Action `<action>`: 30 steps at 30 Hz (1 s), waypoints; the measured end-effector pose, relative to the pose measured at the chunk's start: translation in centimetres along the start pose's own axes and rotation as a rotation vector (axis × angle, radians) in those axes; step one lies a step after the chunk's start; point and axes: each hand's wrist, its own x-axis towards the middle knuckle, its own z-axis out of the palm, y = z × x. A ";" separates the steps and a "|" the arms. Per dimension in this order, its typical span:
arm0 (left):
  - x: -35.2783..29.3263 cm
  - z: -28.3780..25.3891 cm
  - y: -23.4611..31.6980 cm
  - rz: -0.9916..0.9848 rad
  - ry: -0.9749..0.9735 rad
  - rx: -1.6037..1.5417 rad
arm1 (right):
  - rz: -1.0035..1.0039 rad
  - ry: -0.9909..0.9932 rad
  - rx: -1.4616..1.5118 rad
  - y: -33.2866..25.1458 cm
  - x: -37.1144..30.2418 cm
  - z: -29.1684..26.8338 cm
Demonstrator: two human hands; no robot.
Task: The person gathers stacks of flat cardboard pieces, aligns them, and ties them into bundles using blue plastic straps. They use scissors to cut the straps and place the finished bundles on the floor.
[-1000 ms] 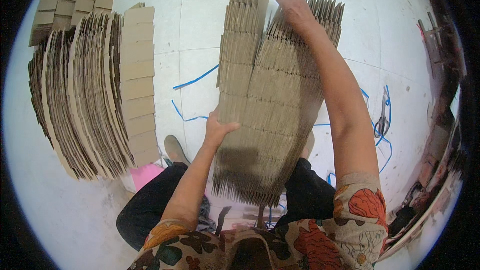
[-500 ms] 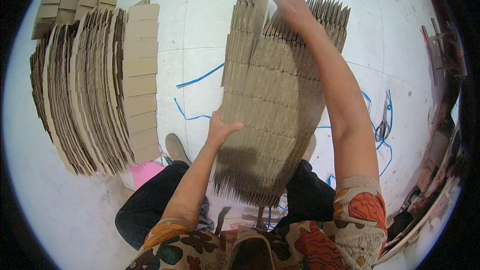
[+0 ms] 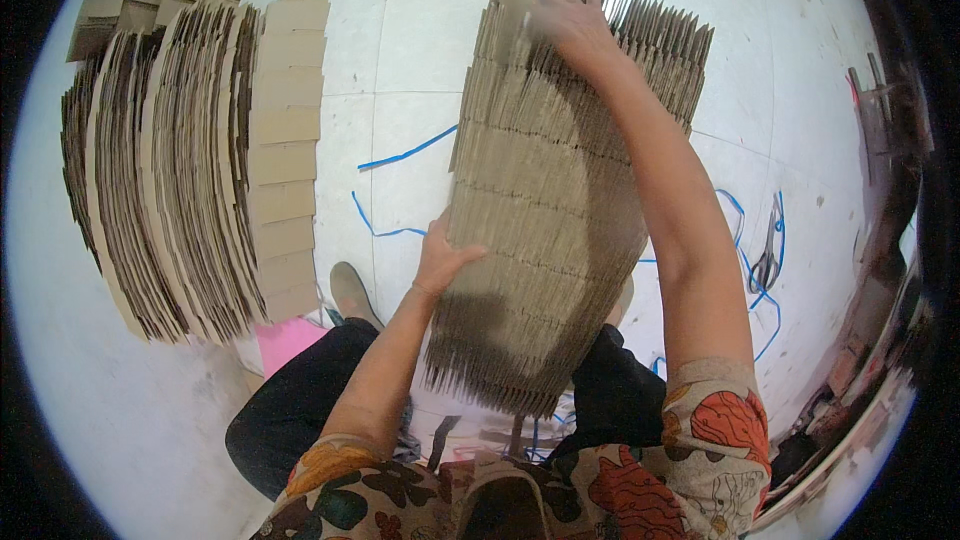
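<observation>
The step in hand looks like evening or parting the sheets of the fanned cardboard bundle (image 3: 545, 205), which lies between the two hands' fingers. The right hand (image 3: 578, 28) has its fingers bent over the bundle's far end; they are blurred, and I cannot tell whether they pinch a sheet. The left hand (image 3: 445, 258) clasps the left edge, thumb on the face, the other fingers mostly hidden behind it. The next move, I judge, calls for steady left-hand support while the right fingers level the tips. The bundle's underside is hidden.
</observation>
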 end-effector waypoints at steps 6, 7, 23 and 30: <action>0.5 -3.3 -2.1 -0.018 0.222 -0.003 | 0.016 -0.054 0.022 0.5 -0.8 -1.3; 0.3 -4.1 -1.0 -0.056 0.262 -0.058 | 0.017 -0.020 0.026 0.2 -0.6 -1.6; -0.3 -2.8 0.2 0.101 0.466 0.529 | 0.027 -0.005 0.024 0.1 -1.3 -1.8; -0.3 -1.4 0.9 0.062 0.504 0.812 | 0.076 0.124 -0.206 -2.5 -1.9 -2.9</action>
